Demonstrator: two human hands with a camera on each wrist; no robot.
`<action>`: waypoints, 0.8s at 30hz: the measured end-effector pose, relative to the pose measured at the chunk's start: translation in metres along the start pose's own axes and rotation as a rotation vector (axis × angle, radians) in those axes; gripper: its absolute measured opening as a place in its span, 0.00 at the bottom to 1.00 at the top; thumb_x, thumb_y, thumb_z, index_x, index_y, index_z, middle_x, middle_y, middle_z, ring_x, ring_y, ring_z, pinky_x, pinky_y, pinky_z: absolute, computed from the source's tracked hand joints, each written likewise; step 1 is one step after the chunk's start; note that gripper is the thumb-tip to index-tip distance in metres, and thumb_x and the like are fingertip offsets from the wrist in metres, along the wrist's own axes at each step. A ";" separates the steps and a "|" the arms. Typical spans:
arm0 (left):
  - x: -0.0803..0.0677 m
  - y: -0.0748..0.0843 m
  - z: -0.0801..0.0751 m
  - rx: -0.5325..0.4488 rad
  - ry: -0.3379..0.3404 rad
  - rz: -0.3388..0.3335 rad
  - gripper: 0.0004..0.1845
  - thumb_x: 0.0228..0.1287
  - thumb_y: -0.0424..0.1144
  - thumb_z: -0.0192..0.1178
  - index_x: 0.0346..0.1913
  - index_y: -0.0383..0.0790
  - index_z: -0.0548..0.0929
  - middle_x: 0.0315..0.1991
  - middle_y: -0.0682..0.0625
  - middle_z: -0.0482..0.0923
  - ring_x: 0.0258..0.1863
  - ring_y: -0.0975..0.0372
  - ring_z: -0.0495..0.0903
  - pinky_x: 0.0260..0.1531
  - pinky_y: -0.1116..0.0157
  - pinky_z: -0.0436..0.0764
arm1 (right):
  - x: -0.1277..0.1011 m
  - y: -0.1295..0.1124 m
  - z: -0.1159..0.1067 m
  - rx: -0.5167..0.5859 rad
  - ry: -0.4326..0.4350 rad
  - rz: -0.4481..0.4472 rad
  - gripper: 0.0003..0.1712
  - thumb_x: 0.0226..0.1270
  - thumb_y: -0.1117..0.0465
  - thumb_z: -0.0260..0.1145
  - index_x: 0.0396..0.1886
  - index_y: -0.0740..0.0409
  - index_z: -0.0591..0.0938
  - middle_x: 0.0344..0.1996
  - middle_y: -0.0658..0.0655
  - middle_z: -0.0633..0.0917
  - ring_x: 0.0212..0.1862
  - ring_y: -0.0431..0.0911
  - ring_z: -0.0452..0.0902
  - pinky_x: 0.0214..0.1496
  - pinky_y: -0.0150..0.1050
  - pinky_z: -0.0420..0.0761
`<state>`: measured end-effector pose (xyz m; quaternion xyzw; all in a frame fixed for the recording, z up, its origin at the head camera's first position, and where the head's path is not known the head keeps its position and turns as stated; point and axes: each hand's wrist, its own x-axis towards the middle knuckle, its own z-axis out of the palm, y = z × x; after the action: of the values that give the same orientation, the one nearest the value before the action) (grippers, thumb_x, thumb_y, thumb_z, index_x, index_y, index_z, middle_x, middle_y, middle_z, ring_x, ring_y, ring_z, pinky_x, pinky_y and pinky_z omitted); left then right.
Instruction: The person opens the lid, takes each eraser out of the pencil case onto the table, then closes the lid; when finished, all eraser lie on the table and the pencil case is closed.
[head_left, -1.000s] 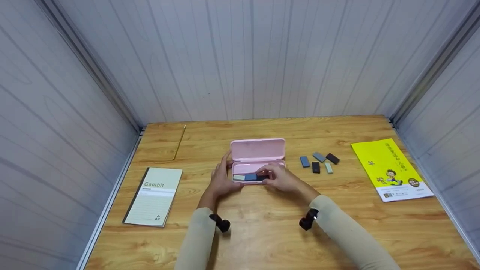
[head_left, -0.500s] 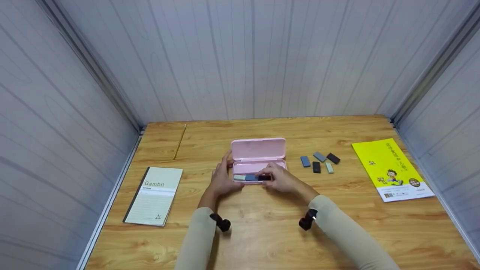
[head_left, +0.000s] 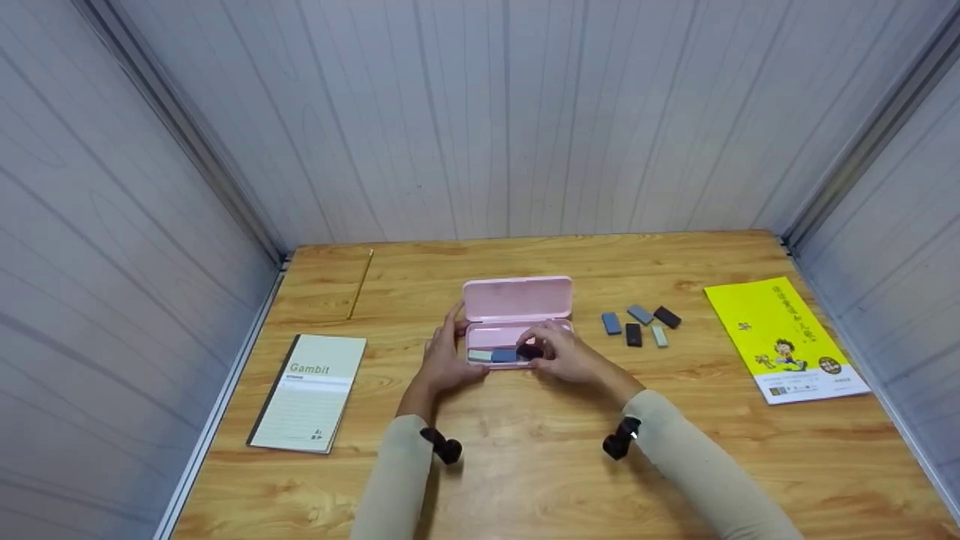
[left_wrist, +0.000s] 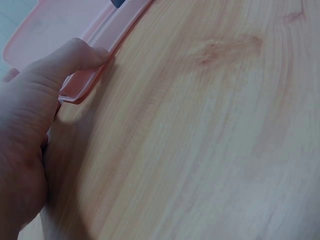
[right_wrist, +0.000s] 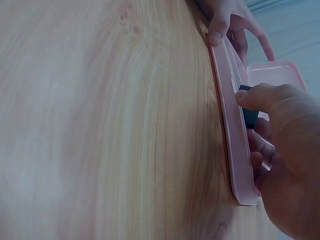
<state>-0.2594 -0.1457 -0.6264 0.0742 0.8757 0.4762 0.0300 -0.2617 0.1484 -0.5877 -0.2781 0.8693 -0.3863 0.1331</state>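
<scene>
A pink pencil case (head_left: pixel 517 300) lies on the table with its lid raised. My left hand (head_left: pixel 444 361) grips its left end, thumb on the front rim and fingers behind, as the left wrist view also shows. Inside, a pale eraser (head_left: pixel 480 356) and a blue eraser (head_left: pixel 504 356) lie in a row along the front. My right hand (head_left: pixel 564 358) pinches a black eraser (right_wrist: pixel 249 111) between thumb and fingers over the right part of the case. That eraser is tilted, and the fingers partly cover it in the head view.
Right of the case lie several loose erasers, among them a blue one (head_left: pixel 611 323) and a black one (head_left: pixel 634 334). A yellow booklet (head_left: pixel 772 322) is at far right. On the left are a notebook (head_left: pixel 307 394) and a pencil (head_left: pixel 360 285). Pale walls (head_left: pixel 480 120) enclose the table.
The black eraser, flat in the row half a second ago, is now tilted up in my right hand's fingers. That hand has shifted slightly right. My left hand stays on the case.
</scene>
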 end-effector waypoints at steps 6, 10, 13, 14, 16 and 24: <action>-0.001 0.002 -0.001 -0.006 -0.003 -0.001 0.76 0.42 0.41 0.90 0.93 0.58 0.50 0.73 0.47 0.82 0.74 0.50 0.73 0.76 0.44 0.60 | 0.000 0.005 -0.002 0.027 0.019 -0.018 0.23 0.79 0.70 0.68 0.69 0.55 0.82 0.59 0.65 0.87 0.55 0.52 0.83 0.61 0.47 0.81; -0.001 0.002 0.000 0.004 -0.002 -0.001 0.76 0.42 0.41 0.90 0.93 0.58 0.50 0.73 0.47 0.83 0.74 0.50 0.73 0.75 0.45 0.60 | 0.002 0.006 -0.002 0.023 0.035 -0.021 0.22 0.78 0.71 0.67 0.67 0.56 0.83 0.55 0.65 0.88 0.52 0.49 0.83 0.59 0.44 0.81; -0.001 0.002 0.000 0.008 -0.004 -0.006 0.76 0.42 0.41 0.90 0.93 0.59 0.50 0.73 0.47 0.82 0.74 0.50 0.73 0.75 0.46 0.60 | 0.002 0.006 -0.003 0.024 0.042 -0.024 0.22 0.77 0.71 0.68 0.67 0.57 0.83 0.52 0.64 0.89 0.51 0.48 0.82 0.58 0.41 0.80; -0.001 0.002 -0.001 0.006 -0.004 -0.006 0.76 0.43 0.41 0.90 0.93 0.59 0.50 0.73 0.47 0.82 0.74 0.50 0.73 0.75 0.47 0.60 | 0.002 0.005 -0.004 0.028 0.046 -0.023 0.22 0.77 0.71 0.69 0.67 0.57 0.83 0.52 0.64 0.89 0.51 0.48 0.83 0.58 0.40 0.80; 0.000 0.002 -0.001 0.003 -0.002 -0.004 0.76 0.42 0.41 0.91 0.93 0.58 0.51 0.73 0.47 0.83 0.74 0.49 0.73 0.75 0.47 0.60 | 0.002 0.004 -0.006 0.053 0.060 -0.022 0.22 0.77 0.70 0.69 0.67 0.58 0.84 0.50 0.65 0.90 0.50 0.48 0.83 0.55 0.39 0.81; -0.001 0.002 -0.001 -0.006 -0.009 -0.021 0.76 0.45 0.42 0.91 0.93 0.59 0.50 0.75 0.46 0.81 0.77 0.48 0.71 0.79 0.42 0.58 | -0.001 0.000 -0.014 0.129 0.097 0.031 0.21 0.79 0.68 0.71 0.68 0.55 0.84 0.49 0.64 0.90 0.47 0.47 0.82 0.41 0.32 0.81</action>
<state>-0.2585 -0.1459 -0.6243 0.0673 0.8749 0.4781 0.0392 -0.2669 0.1578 -0.5781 -0.2366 0.8523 -0.4523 0.1142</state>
